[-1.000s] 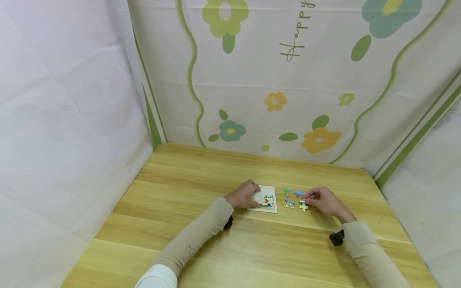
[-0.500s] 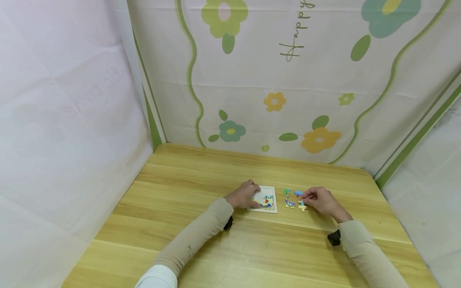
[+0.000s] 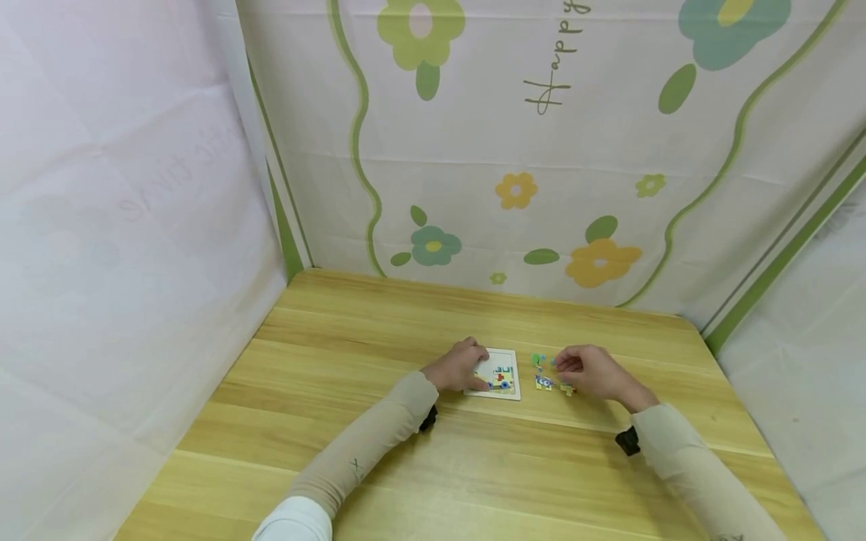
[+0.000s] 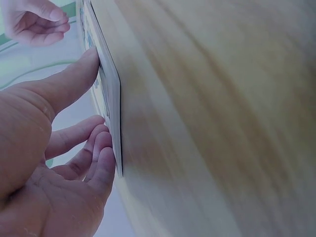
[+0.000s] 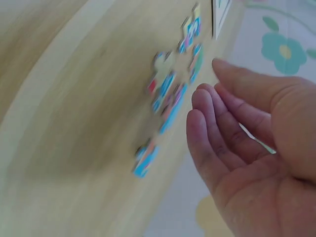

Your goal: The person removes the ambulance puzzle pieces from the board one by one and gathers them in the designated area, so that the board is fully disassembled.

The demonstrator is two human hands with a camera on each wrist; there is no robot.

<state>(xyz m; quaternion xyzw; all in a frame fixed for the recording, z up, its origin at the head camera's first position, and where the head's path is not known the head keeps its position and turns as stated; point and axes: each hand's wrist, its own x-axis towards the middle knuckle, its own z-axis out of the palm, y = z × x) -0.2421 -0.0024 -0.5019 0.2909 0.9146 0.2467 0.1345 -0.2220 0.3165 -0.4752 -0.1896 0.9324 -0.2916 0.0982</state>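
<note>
The left hand (image 3: 456,366) presses on the puzzle board (image 3: 499,357) at its nine o'clock side, fingertips near ten and thumb near eight, taking twelve as toward the flowered cloth (image 3: 473,150); the right hand (image 3: 598,373), at three o'clock from the board, has loosely bent fingers and holds nothing visible. The right wrist view shows the space between that thumb and fingers, and a blue piece (image 5: 145,159) at the near end of the cluster that the head view hides behind the hand. The left wrist view shows the left fingertips against the board's rim, with the right hand raised apart from it. The board lies flat, pale-framed, white toward twelve, with yellow, blue and red printing toward six. Loose pieces lie just past its three o'clock edge: a green piece (image 3: 537,360), a purple-and-yellow piece (image 3: 543,382) at six o'clock from it, and a yellow piece (image 3: 567,389) partly under the right hand. A strip of wood separates board and pieces; the table (image 3: 487,466) stretches broadly toward six and nine.
</note>
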